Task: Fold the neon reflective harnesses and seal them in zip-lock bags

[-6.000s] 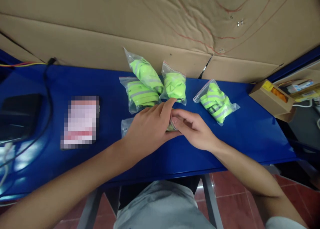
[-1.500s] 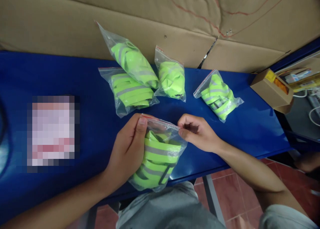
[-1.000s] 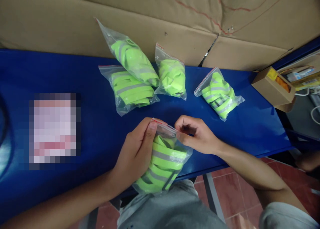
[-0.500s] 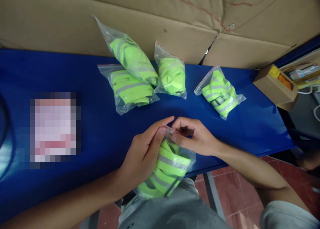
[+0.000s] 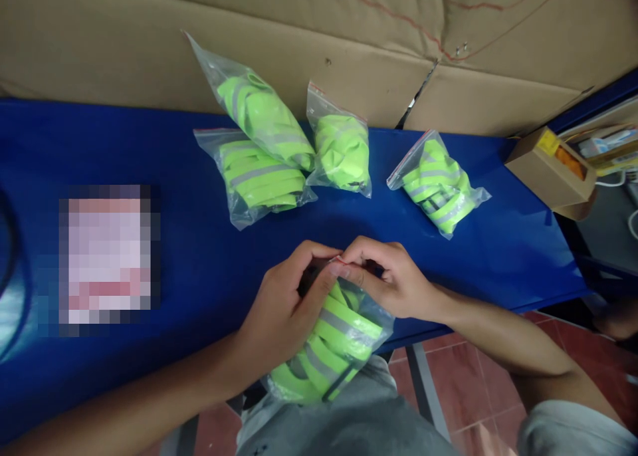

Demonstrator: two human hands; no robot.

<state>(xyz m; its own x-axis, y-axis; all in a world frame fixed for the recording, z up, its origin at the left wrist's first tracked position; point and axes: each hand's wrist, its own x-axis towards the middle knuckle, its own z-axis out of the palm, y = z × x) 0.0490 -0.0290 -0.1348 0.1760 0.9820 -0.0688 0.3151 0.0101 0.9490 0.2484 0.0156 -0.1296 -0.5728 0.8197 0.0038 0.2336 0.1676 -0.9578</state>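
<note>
I'm looking at a packing workshop: blue bench, cardboard backing, and sealed bags of neon straps.

Glossy clear plastic bag, smooth blue table, matt cardboard behind.

Four filled bags lie on the worktop against the cardboard, a small box at far right.

The bag's zip strip is hidden behind the pinching fingertips of the left hand and right hand; a pixelated card on the blue table is unreadable; the small cardboard box sits half cut off at the right edge
</note>
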